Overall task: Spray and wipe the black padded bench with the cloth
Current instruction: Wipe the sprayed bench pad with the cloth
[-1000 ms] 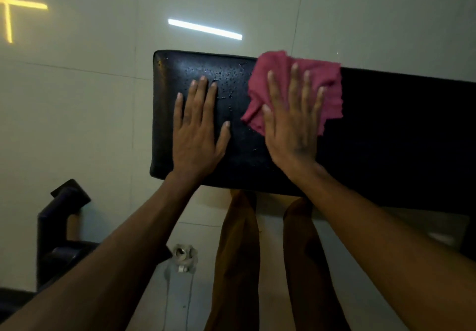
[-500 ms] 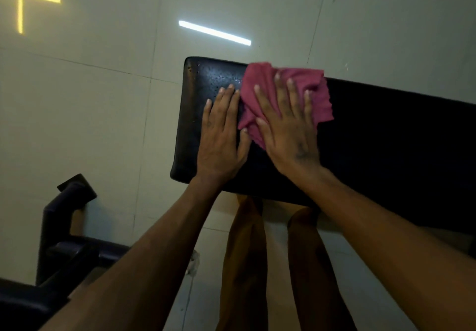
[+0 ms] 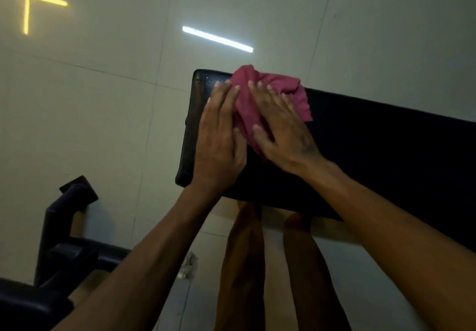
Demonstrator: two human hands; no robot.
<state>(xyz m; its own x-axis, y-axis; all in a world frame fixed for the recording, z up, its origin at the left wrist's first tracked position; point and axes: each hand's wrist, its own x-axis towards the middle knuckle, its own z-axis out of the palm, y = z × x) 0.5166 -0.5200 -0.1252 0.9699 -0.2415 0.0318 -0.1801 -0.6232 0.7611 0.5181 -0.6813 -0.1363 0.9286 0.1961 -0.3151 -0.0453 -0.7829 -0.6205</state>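
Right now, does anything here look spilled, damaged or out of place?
Nothing looks damaged. The only oddity is a scatter of small droplets on the black padded bench at its far left corner, beside the red cloth. That fits spray not yet wiped. The right hand presses the cloth flat; the left hand rests alongside.

Both bare forearms reach forward from the lower corners and converge over the left end of the black padded bench [image 3: 373, 155]. The left hand [image 3: 219, 134] lies palm down on the bench top near that end, fingers straight and close together, pointing toward the far edge, thumb tucked toward the other hand. The right hand [image 3: 280, 127] lies just beside it, nearly touching, also palm down with fingers spread and fairly straight, angled toward the far left corner of the bench, pressing flat on the red cloth [image 3: 257, 91]. Both wrists are low and roughly in line with their forearms.
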